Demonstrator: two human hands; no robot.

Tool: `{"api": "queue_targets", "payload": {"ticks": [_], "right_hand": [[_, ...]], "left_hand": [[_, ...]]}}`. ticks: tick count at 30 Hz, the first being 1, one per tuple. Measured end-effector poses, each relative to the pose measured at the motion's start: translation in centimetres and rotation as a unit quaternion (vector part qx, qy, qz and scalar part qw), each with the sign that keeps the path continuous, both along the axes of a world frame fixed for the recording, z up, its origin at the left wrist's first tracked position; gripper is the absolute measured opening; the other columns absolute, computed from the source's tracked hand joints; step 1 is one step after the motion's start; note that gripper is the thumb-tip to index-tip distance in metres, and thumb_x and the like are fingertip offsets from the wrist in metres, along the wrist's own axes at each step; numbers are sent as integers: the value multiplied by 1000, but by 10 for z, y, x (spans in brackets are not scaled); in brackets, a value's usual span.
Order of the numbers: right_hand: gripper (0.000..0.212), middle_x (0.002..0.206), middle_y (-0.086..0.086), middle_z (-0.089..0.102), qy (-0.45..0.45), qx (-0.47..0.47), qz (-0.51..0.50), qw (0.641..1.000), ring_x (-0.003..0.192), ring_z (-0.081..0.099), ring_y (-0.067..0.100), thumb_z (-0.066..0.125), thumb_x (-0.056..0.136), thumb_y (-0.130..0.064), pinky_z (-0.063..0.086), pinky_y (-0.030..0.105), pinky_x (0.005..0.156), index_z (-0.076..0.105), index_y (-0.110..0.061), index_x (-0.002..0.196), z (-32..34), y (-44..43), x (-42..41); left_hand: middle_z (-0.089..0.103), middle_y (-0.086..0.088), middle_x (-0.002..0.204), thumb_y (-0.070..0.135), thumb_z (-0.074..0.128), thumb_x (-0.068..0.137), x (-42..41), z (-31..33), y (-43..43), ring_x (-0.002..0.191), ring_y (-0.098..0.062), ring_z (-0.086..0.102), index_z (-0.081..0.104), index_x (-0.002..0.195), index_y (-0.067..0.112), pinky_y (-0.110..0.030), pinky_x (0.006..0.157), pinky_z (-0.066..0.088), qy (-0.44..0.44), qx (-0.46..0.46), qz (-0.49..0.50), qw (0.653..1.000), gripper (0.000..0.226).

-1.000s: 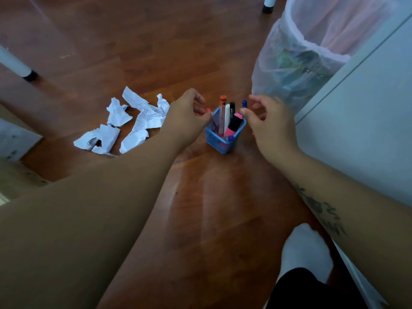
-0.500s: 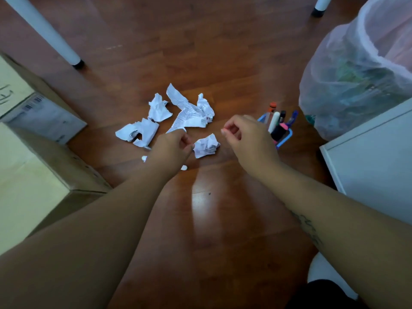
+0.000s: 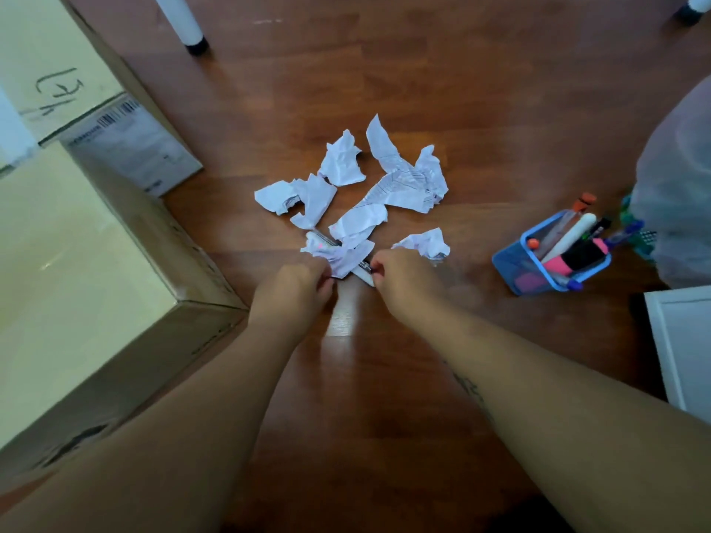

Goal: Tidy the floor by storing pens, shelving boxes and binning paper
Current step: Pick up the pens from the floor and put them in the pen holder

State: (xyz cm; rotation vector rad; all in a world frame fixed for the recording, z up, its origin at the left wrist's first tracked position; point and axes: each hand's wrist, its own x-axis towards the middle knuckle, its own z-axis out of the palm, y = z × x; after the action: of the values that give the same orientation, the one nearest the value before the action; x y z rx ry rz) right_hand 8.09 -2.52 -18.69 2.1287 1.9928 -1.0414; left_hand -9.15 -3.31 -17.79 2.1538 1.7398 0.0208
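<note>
At the floor's left edge sit the cardboard boxes, stacked close together and not yet shelved. Right of them, mid-floor, the torn paper scraps lie scattered in a loose patch. At the near edge of that patch a pen lies half buried under a pink-stained scrap; its long axis runs diagonally, from far-left under the paper to near-right, where its pale end pokes out.

The left hand is curled with its fingertips at the near-left edge of that scrap, touching or just about pinching it; the view does not show whether it truly holds anything. The right hand has its fingers bunched at the pen's exposed near-right end; whether the grip has closed on the barrel cannot be told either, since the knuckles hide the fingertips.

The right hand is the nearer one to the free end, so my judgement is that it draws the pen out along its own axis while the left steadies or lifts the paper.

Well to the right stands the blue mesh pen holder, already full of pens, tilted, just beside the bagged waste bin at the floor's right edge.
</note>
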Motion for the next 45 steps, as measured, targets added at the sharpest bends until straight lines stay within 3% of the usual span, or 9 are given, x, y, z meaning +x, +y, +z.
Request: {"api": "queue_targets", "payload": {"ticks": [6, 12, 22, 26, 28, 33, 39, 42, 45], "right_hand": [[10, 103, 12, 61, 39, 62, -41, 997, 94, 58, 30, 55, 93, -18, 37, 33, 67, 56, -10, 99, -11, 4, -11], [20, 103, 10, 59, 59, 60, -36, 996, 94, 58, 29, 56, 93, -26, 37, 33, 68, 58, -10, 104, -14, 9, -11], [11, 102, 10, 58, -45, 31, -4, 998, 92, 61, 35, 53, 90, -22, 35, 34, 63, 50, -13, 84, -8, 4, 2], [11, 93, 4, 52, -39, 62, 0, 997, 87, 61, 33, 51, 89, -21, 38, 35, 62, 44, -15, 83, 8, -10, 18], [10, 102, 5, 58, -34, 99, -8, 994, 91, 61, 31, 51, 89, -23, 46, 36, 68, 53, -13, 91, 23, -18, 30], [17, 92, 9, 63, 62, 200, -138, 968, 87, 58, 26, 56, 91, -23, 45, 40, 70, 62, -7, 90, 67, -20, 62], [23, 72, 3, 61, 108, 338, -210, 911, 68, 55, 18, 60, 90, -25, 44, 34, 63, 62, -6, 78, 114, -34, 118], [25, 65, -1, 55, 107, 383, -265, 878, 60, 48, 13, 57, 91, -30, 39, 29, 57, 58, -11, 75, 130, -49, 150], [25, 57, -4, 48, 81, 401, -306, 860, 51, 39, 11, 58, 90, -28, 33, 25, 53, 58, -10, 73, 138, -65, 179]], "left_hand": [[57, -4, 77, 18, 66, 80, 8, -2, -9, 70, -28, 56, 62, 79, 15, -32, 42, 34, 53, 143, -184, 971, 5], [57, -3, 80, 13, 78, 70, 1, -11, 1, 72, -26, 55, 71, 96, 21, -29, 56, 23, 129, 146, -234, 953, 28], [56, -5, 55, -5, 71, 56, 26, -23, 7, 33, -26, 38, 43, 66, 15, -24, 39, 31, 174, 78, -213, 958, 35], [52, -1, 43, 0, 82, 44, 32, -22, 8, 27, -24, 44, 55, 62, 13, -16, 41, 11, 167, 63, -247, 953, 35], [54, -1, 46, 9, 85, 55, 41, -14, 7, 31, -25, 49, 58, 67, 14, -19, 40, 17, 178, 69, -256, 948, 29], [67, -9, 90, 33, 49, 96, 62, 14, 8, 82, -34, 65, 57, 108, 17, -37, 64, 48, 32, 9, -131, 991, 21], [51, 10, 60, 32, 57, 93, 112, 64, 17, 57, -6, 50, 61, 94, 18, -28, 57, 38, -201, 18, -31, 979, 14], [53, 2, 59, 25, 62, 91, 140, 89, 23, 53, -8, 47, 65, 92, 13, -19, 55, 35, -276, 52, -35, 959, 13], [56, -2, 62, 27, 64, 89, 167, 104, 28, 55, -13, 49, 64, 88, 15, -29, 57, 40, -337, 64, -46, 938, 12]]}}
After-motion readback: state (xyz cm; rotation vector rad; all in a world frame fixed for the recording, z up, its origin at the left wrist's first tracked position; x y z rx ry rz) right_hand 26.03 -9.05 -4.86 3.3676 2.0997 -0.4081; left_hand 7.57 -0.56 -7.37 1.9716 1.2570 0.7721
